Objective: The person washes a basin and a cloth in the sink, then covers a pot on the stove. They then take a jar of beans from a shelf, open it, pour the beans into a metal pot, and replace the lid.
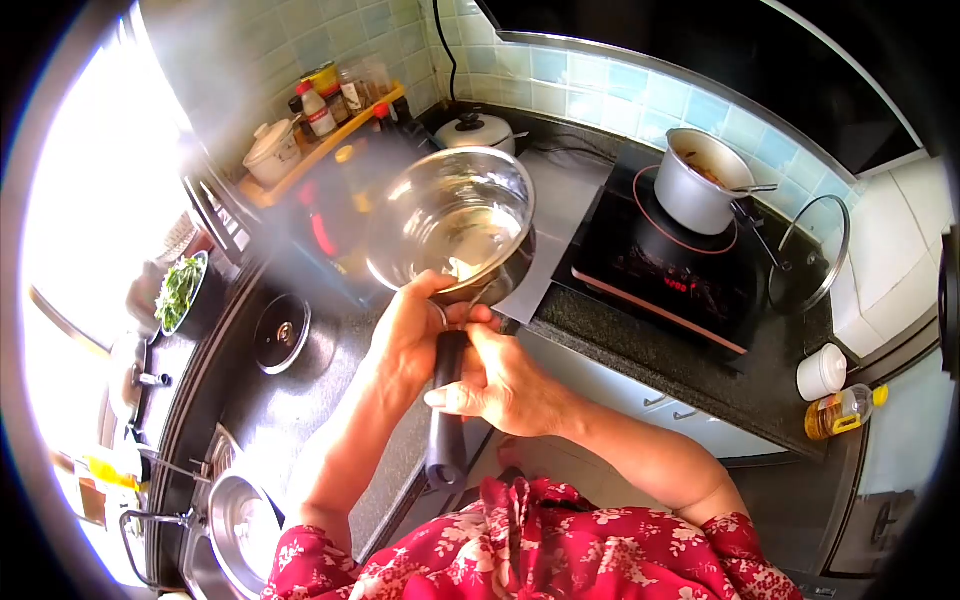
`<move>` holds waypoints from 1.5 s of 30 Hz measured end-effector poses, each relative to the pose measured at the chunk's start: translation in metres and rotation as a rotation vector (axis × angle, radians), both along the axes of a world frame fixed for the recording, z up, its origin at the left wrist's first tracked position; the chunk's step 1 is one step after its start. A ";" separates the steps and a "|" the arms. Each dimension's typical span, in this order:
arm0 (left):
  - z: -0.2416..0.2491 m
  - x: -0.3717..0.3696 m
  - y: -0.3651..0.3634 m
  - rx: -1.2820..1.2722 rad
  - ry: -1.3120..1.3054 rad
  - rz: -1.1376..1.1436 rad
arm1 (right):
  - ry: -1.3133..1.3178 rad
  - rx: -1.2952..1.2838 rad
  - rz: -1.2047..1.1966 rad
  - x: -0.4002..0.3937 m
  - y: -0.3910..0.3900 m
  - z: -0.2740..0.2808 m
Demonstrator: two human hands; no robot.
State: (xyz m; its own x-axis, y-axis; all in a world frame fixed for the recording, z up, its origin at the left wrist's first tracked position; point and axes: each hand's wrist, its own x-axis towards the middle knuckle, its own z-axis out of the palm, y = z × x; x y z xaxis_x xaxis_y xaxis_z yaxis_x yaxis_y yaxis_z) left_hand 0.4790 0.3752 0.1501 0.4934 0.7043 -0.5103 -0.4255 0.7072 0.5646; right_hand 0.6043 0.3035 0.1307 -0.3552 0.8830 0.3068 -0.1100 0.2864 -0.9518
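Observation:
A shiny steel saucepan with a black handle is held up in front of me, tilted so its inside faces me. A small pale piece shows inside near the rim. My left hand grips the pan where the handle joins, thumb at the rim. My right hand is closed around the handle, its thumb lying across it. Some fingers of both hands are hidden behind the handle.
A grey pot with food and a utensil stands on the lit induction cooktop. A glass lid leans beside it. An oil bottle is at right. Left are a dark lid, greens and a sink basin.

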 end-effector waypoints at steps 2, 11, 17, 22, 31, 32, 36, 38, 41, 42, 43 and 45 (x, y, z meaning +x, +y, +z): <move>-0.009 0.006 0.020 0.015 -0.023 -0.046 | -0.118 -0.044 -0.026 0.008 0.010 0.005; 0.032 0.032 0.079 0.087 0.176 -0.371 | -0.300 0.014 -0.746 0.125 0.013 0.017; 0.053 0.064 0.103 0.065 0.150 -0.469 | -1.441 -0.103 -1.327 0.293 0.007 0.050; 0.050 0.096 0.114 0.146 0.181 -0.457 | -0.887 -0.460 -0.605 0.403 0.040 0.032; 0.038 0.146 0.117 0.146 0.257 -0.330 | 0.141 -0.685 -0.278 0.404 0.058 0.001; 0.036 0.150 0.116 0.141 0.260 -0.306 | 0.211 -0.692 -0.275 0.402 0.058 -0.002; 0.034 0.164 0.115 0.131 0.273 -0.248 | 0.292 -0.616 -0.307 0.389 0.056 -0.006; 0.032 0.171 0.114 0.132 0.288 -0.216 | 0.343 -0.622 -0.304 0.387 0.057 -0.004; 0.033 0.179 0.115 0.102 0.227 -0.240 | 0.328 -0.602 -0.327 0.389 0.056 0.005; 0.034 0.183 0.116 0.091 0.180 -0.249 | 0.321 -0.593 -0.350 0.391 0.054 0.008; 0.031 0.186 0.119 0.119 0.238 -0.297 | 0.329 -0.601 -0.378 0.394 0.051 0.014; 0.031 0.196 0.119 0.159 0.335 -0.323 | 0.361 -0.574 -0.436 0.399 0.043 0.027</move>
